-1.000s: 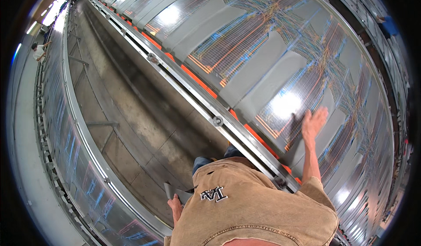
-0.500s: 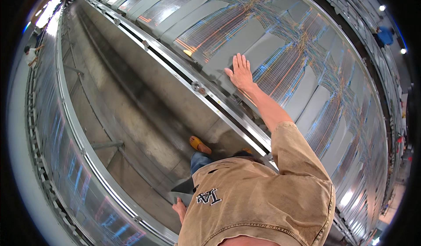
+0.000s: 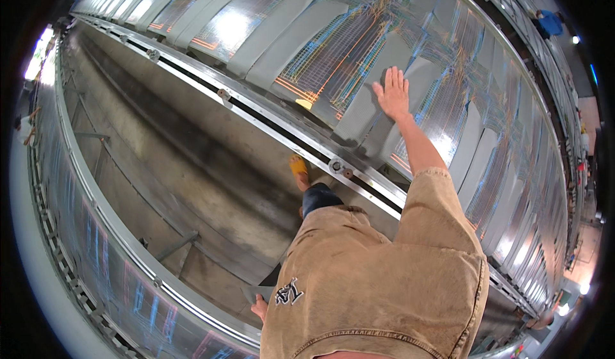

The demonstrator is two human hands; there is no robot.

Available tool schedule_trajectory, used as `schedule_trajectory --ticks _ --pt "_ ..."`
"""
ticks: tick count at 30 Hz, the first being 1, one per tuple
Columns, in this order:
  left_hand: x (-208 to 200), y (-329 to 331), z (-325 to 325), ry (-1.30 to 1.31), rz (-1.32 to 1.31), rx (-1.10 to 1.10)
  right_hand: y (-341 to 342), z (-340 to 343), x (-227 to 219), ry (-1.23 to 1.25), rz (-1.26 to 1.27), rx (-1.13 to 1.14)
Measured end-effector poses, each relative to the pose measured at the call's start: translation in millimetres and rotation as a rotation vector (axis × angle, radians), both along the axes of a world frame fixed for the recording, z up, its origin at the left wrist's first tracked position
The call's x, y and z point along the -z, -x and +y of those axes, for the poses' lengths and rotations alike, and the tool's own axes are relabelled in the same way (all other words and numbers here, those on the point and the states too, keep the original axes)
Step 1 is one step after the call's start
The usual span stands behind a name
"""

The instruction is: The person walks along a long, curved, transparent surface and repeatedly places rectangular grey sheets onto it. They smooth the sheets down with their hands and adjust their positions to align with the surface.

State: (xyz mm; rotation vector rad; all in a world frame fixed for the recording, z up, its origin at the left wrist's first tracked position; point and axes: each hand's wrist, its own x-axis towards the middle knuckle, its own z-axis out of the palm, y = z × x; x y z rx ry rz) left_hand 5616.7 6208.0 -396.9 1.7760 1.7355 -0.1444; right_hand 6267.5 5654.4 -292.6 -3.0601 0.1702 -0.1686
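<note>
My right hand (image 3: 393,95) is open, palm down and fingers stretched out, on a grey flat piece that looks like cut fabric (image 3: 359,117). A second grey piece lies beside it, and a dark gap runs between the two. Both lie on a long table (image 3: 234,29) with a shiny top crossed by orange, blue and yellow lines. Low by my left hip, my left hand (image 3: 259,308) is partly hidden by my shirt. Its fingers are closed on a grey sheet (image 3: 254,291), of which only an edge shows.
A metal rail (image 3: 282,128) with round fittings borders the table. A small yellow piece (image 3: 303,104) lies near that edge. Another long table (image 3: 96,231) runs along my left across the concrete aisle (image 3: 186,147). A person in blue (image 3: 549,23) is far right; another person (image 3: 27,128) is far left.
I have stepped along the aisle, and the view has turned. My right hand has slid over the table and now rests on the grey pieces. The left stays by my hip.
</note>
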Motion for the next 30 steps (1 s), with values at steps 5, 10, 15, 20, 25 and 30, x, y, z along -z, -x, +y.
schedule_trajectory --ticks 5,10,15,20,25,30 --pt "-15 -91 31 0.029 0.091 -0.003 -62 -23 -6 0.032 -0.015 0.194" --pt "-28 -161 69 0.022 0.133 0.006 -96 -23 -17 -0.003 0.035 0.319" --pt "-20 -215 122 -0.1 0.115 -0.005 -150 57 -24 0.077 -0.144 0.217" --pt "-78 -348 143 -0.007 0.031 -0.095 -197 244 -31 -0.141 -0.095 -0.27" --pt "-92 -400 194 -0.042 -0.016 -0.121 -272 292 -20 -0.022 -0.042 0.022" --pt "-69 -432 261 0.088 0.199 0.021 -288 301 -18 -0.08 0.016 0.206"
